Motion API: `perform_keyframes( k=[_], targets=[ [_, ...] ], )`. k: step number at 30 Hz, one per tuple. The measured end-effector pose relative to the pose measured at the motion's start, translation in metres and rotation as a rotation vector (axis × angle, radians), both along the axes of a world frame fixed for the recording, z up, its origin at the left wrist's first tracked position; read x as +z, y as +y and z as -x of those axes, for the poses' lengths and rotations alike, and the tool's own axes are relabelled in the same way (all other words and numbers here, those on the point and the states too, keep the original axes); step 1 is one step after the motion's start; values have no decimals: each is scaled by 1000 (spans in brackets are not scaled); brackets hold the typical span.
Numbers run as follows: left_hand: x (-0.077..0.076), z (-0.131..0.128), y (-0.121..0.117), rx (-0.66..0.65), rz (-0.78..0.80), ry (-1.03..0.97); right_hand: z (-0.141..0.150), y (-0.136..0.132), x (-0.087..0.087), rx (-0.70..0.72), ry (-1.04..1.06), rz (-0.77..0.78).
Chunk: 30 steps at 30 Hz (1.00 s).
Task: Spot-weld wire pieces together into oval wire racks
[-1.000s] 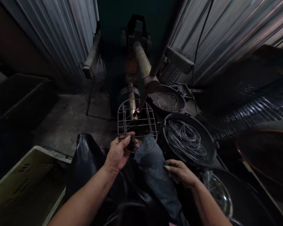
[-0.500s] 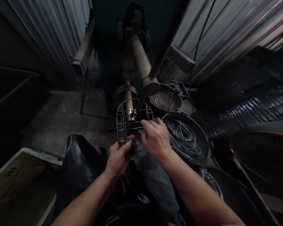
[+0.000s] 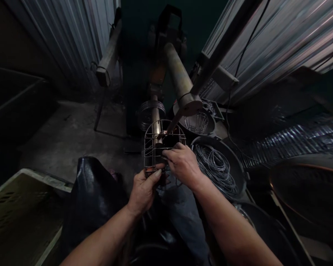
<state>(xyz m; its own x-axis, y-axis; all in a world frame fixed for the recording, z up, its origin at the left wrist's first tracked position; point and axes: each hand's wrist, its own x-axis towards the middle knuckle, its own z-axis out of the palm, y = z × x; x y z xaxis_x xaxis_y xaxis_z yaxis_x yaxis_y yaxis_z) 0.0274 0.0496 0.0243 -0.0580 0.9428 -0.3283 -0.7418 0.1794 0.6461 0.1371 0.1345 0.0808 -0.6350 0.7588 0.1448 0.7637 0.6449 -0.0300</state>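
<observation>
A round wire cage (image 3: pixel 163 142) sits over the tip of a spot-welding machine's lower arm (image 3: pixel 156 122), under its slanting upper rod (image 3: pixel 175 123). My left hand (image 3: pixel 144 190) grips the cage's near rim from below, thumb on top. My right hand (image 3: pixel 183 162) is closed on the cage's near side, its fingers pinching a wire there. A dark apron (image 3: pixel 97 195) and a jeans-clad leg (image 3: pixel 183 218) lie under both arms.
A dark basin (image 3: pixel 235 162) of loose wire rings (image 3: pixel 216 164) stands right of the cage; behind it another basin (image 3: pixel 208 127) holds a finished wire basket (image 3: pixel 196 122). A pale crate (image 3: pixel 22 210) is at lower left. Corrugated metal walls (image 3: pixel 272 44) close in both sides.
My right hand rose from my lap to the cage and now pinches its near side. The left hand kept its grip, and the view shifted slightly.
</observation>
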Motion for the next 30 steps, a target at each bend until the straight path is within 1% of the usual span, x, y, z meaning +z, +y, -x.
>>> perform_keyframes(
  k=[5, 9, 12, 15, 19, 22, 25, 30],
  targets=[
    [4, 1, 3, 26, 24, -30, -6, 7, -5, 120, 100, -57],
    [2, -2, 4, 22, 11, -15, -6, 11, -2, 164, 44, -31],
    [-2, -6, 5, 5, -22, 19, -5, 13, 1, 163, -15, -17],
    [-2, -8, 5, 0, -21, -1, -5, 15, -1, 166, -8, -28],
    [4, -9, 7, 16, -30, -45, -8, 16, -6, 182, 91, -95],
    [9, -10, 9, 26, -16, -74, -10, 16, -7, 180, 112, -138],
    [12, -11, 12, 37, 1, -125, -8, 17, -3, 160, 94, -172],
    [14, -11, 18, 54, -21, -170, -3, 23, 5, 148, 47, -188]
  ],
)
